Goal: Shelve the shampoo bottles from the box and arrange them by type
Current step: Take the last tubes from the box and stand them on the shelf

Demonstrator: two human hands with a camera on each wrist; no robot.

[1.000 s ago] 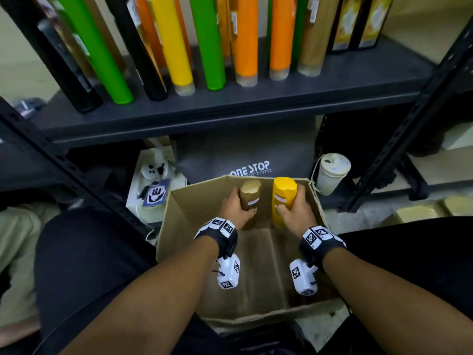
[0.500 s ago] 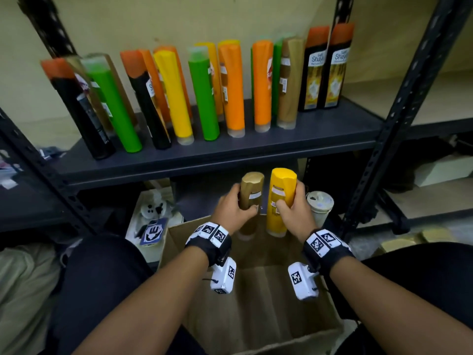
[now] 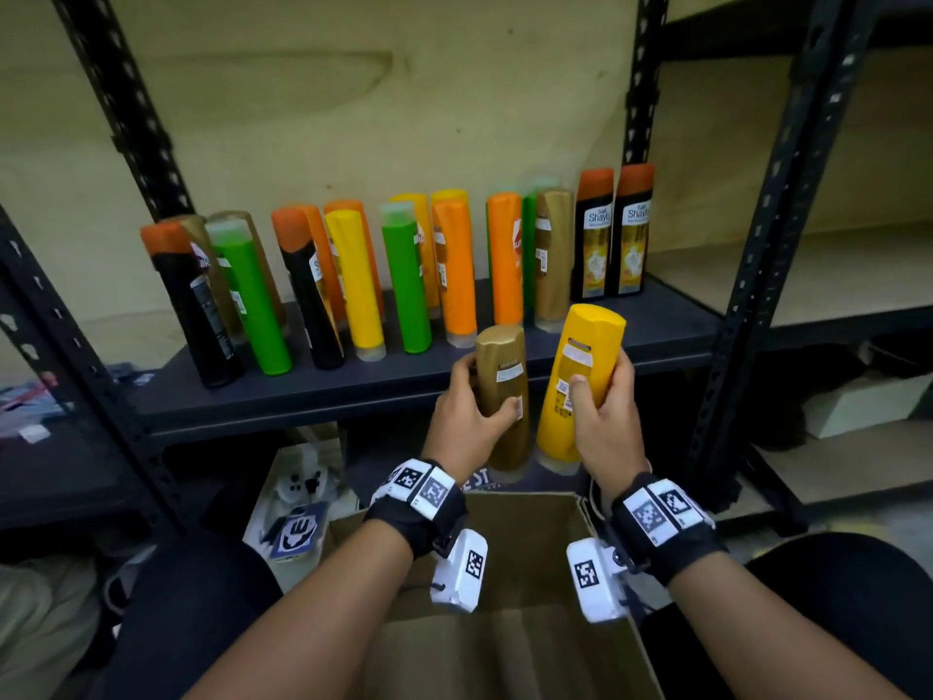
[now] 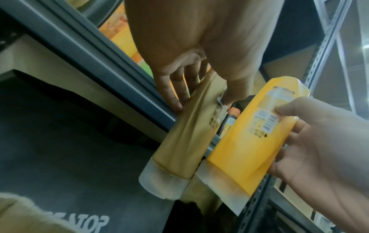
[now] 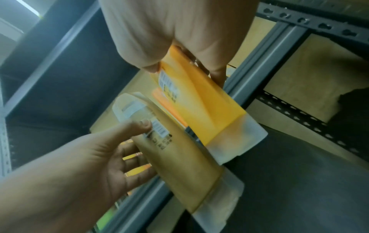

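My left hand (image 3: 467,414) grips a gold shampoo bottle (image 3: 502,391), cap down, in front of the dark shelf's (image 3: 404,391) front edge. My right hand (image 3: 603,414) grips a yellow shampoo bottle (image 3: 580,376) right beside it, tilted slightly right. Both bottles hang above the open cardboard box (image 3: 505,649). The left wrist view shows the gold bottle (image 4: 185,135) and the yellow bottle (image 4: 249,138) almost touching at their clear caps. In the right wrist view the yellow bottle (image 5: 201,100) sits above the gold bottle (image 5: 175,157). What lies inside the box is hidden.
Several black, green, orange, yellow and gold bottles (image 3: 404,275) stand in rows on the shelf. Two black bottles (image 3: 613,234) stand at its right end. Black uprights (image 3: 757,275) frame the shelf. A dark bag and white items (image 3: 303,502) lie below.
Both hands have lifted the gold and yellow bottles up out of the box to the height of the shelf edge. My view has tilted upward to the shelf.
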